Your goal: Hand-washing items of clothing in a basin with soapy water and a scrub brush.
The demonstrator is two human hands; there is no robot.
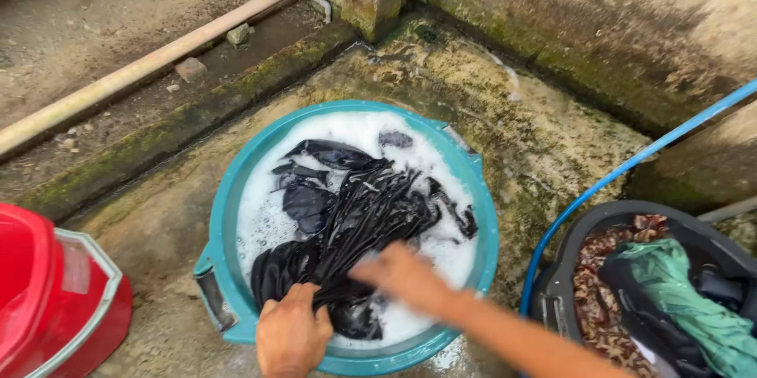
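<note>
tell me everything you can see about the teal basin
The teal basin is round, looks like plastic, with a wide rim and a handle lug at its near-left edge. It sits upright on wet, mossy concrete, filled with white foamy water. A dark wet cloth lies bunched in it. The left hand grips the cloth at the near rim; the right hand, blurred, is on the cloth too.

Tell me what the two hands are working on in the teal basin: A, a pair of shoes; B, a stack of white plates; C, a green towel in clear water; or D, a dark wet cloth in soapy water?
D: both the left hand and the right hand are on a dark wet cloth lying in white suds inside the teal basin.
</note>
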